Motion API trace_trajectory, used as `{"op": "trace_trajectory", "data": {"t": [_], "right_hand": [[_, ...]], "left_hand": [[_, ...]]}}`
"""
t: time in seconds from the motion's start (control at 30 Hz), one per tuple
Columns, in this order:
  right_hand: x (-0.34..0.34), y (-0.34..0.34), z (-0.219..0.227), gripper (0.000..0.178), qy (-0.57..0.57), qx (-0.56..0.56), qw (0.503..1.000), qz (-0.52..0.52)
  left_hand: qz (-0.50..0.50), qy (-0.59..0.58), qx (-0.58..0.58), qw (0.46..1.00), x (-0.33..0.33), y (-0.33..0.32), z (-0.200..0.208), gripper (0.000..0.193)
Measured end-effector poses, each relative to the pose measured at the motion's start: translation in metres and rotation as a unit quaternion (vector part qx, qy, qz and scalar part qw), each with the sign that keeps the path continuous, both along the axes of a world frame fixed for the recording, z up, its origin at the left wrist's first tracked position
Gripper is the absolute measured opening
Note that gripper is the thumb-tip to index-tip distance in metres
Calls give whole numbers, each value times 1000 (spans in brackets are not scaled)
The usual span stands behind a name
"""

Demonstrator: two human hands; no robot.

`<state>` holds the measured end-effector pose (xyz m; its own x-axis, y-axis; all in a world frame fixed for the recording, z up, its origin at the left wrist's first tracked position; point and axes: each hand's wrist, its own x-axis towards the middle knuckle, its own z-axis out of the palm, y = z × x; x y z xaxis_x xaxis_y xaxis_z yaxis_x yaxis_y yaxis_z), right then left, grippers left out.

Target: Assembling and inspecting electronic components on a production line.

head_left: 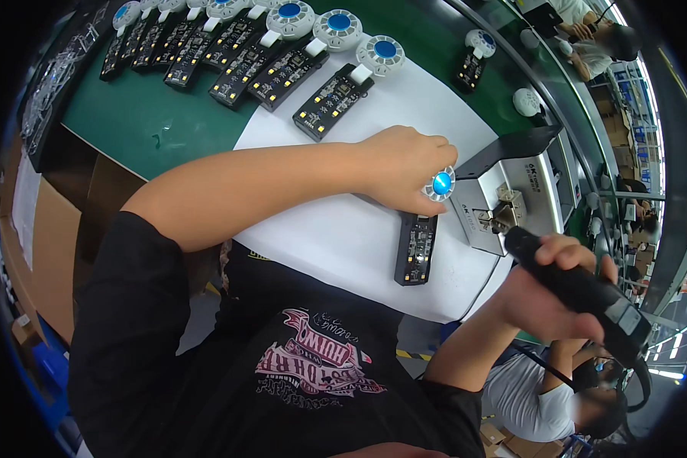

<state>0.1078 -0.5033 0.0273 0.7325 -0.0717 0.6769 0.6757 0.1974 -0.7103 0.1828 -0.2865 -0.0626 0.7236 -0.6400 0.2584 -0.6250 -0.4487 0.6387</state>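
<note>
My left hand [404, 164] reaches across the white sheet [305, 221], its fingers closed on a small white round piece with a blue centre [442, 183]. Just below it lies a narrow black casing with a circuit board [416, 250]; my fingers hide where the two meet. My right hand [549, 294] is wrapped round a black electric screwdriver [580, 294] in front of a metal screw feeder [523, 195]. The screwdriver's front end points up and left towards the feeder; its tip cannot be made out.
Several black circuit-board units with white round heads [332, 95] stand in a row along the far left of the green table [183, 126]. Another unit [473, 65] and a white disc [526, 101] lie at the far right. Other people sit nearby on the right.
</note>
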Motion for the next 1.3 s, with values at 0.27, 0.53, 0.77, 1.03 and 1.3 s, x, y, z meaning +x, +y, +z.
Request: {"op": "trace_trajectory", "data": {"t": [0.27, 0.53, 0.77, 1.03, 1.3], "right_hand": [[9, -2, 0, 83, 10, 9, 1000, -27], [-13, 28, -18, 82, 55, 34, 997, 53], [-13, 40, -24, 83, 59, 57, 993, 84], [-9, 47, -28, 84, 63, 51, 993, 84], [-2, 49, -33, 87, 60, 49, 988, 133]], "left_hand": [[18, 5, -3, 1000, 2, 2, 0, 49], [28, -14, 3, 1000, 4, 0, -1, 51], [27, -18, -5, 999, 4, -1, -4, 52], [24, -9, -2, 1000, 4, 1, -3, 52], [41, 1, 22, 999, 4, -3, -2, 53]]}}
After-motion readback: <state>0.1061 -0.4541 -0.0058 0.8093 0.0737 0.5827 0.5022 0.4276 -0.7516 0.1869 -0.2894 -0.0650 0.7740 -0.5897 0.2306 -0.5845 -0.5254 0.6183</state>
